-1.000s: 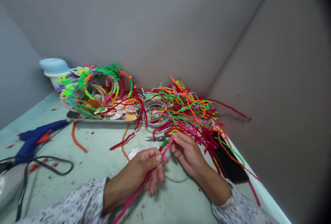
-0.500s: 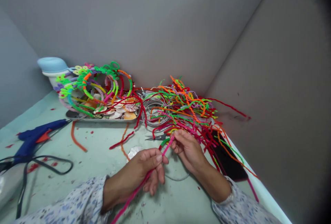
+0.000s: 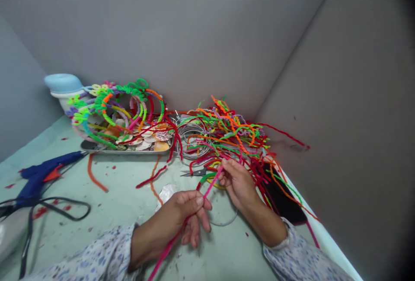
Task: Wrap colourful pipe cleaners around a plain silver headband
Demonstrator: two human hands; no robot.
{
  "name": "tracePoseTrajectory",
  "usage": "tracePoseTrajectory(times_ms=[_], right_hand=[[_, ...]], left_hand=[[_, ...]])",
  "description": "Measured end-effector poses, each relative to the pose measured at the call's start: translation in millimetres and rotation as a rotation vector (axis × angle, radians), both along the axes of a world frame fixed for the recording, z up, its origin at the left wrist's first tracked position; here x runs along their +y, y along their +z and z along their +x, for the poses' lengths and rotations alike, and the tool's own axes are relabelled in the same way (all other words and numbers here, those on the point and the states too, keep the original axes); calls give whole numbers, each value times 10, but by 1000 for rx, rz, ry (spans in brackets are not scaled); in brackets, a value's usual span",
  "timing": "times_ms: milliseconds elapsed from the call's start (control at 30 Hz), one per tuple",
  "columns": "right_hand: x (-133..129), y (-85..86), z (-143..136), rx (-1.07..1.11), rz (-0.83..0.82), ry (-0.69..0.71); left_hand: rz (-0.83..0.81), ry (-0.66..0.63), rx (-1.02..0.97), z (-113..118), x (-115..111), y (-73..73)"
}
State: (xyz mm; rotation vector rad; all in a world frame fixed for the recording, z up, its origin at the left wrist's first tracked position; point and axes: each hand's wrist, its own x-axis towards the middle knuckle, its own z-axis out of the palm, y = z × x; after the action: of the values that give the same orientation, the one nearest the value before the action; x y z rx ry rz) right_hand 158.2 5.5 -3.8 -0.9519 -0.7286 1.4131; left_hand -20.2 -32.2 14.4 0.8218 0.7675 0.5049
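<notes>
A bright pink pipe cleaner [image 3: 213,183] runs between my two hands above the table. My left hand [image 3: 188,212] pinches it between thumb and forefinger, the other fingers loosely curled. Its long tail hangs toward me below the left wrist. My right hand [image 3: 238,181] is closed on the upper end, further off and to the right. Behind the hands, a ring of thin wire [image 3: 227,224] partly wrapped in green and red [image 3: 205,178] lies on the table, mostly hidden. Small scissors [image 3: 194,172] rest just beyond, their handles covered by pipe cleaners.
A tangled heap of coloured pipe cleaners [image 3: 233,129] lies by the wall, beside coiled wire [image 3: 193,140]. Finished-looking fuzzy hoops [image 3: 112,99] stand on a metal tray [image 3: 129,152] of shells. A blue glue gun [image 3: 48,170] with a black cord lies left; a dark phone [image 3: 288,205] lies right.
My right hand has moved slightly up and away from the left, so more of the pink pipe cleaner shows between them. The left hand keeps its pinch. The view has shifted slightly.
</notes>
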Motion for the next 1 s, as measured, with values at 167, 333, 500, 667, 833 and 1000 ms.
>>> tracePoseTrajectory(times_ms=[167, 333, 500, 667, 833, 1000], right_hand=[[44, 19, 52, -1, -17, -3], [87, 32, 111, -10, 4, -78], [94, 37, 98, -47, -10, -86], [125, 63, 167, -28, -21, -101], [156, 106, 253, -64, 15, -146], [165, 133, 276, -57, 1, -152]], left_hand=[[25, 64, -6, -7, -33, -33], [-2, -8, -22, -27, -30, -38], [-52, -37, -51, -14, -49, -64], [-87, 19, -97, 8, -71, -84], [-56, -19, -58, 0, -57, -72], [-47, 8, -48, 13, -69, -69]])
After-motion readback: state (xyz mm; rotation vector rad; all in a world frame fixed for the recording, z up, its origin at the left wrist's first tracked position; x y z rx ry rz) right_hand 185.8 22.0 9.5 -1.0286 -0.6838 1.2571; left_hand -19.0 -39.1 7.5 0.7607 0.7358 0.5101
